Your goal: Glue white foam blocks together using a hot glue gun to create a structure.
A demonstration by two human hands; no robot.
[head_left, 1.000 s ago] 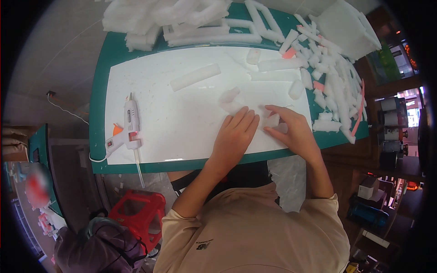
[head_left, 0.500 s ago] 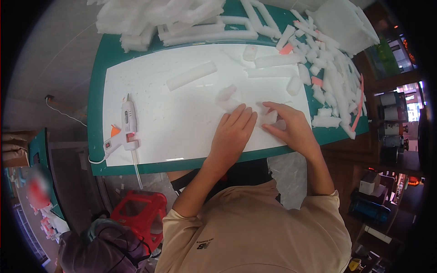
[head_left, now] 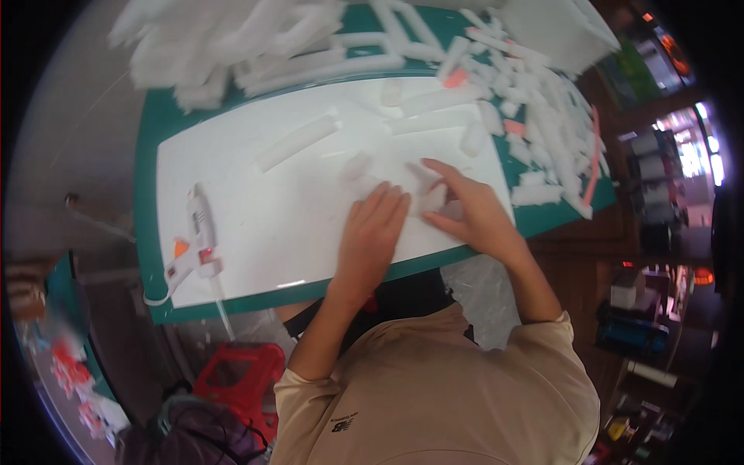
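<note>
My left hand (head_left: 373,231) lies flat on the white board (head_left: 232,256), its fingers stretched out and close together. To its right, my right hand (head_left: 473,209) curves its thumb and fingers around a small white foam block (head_left: 432,200) on the board. Just beyond my left fingertips is a pale, slightly pinkish foam scrap (head_left: 358,165). Farther off lie a long foam strip (head_left: 298,142) and more strips. At the board's left rests a white hot glue gun (head_left: 201,232) with an orange part and a clear glue stick sticking out.
The board sits on a green table mat (head_left: 147,194). Large foam pieces (head_left: 232,39) are stacked at the back left. Many white and pink foam offcuts (head_left: 542,116) are heaped at the right. Below the table's left side stands a red stool (head_left: 240,376).
The whole view has swung and tilted, so board and glue gun appear farther left. Both hands keep nearly the same place on the board, the right still around the foam block.
</note>
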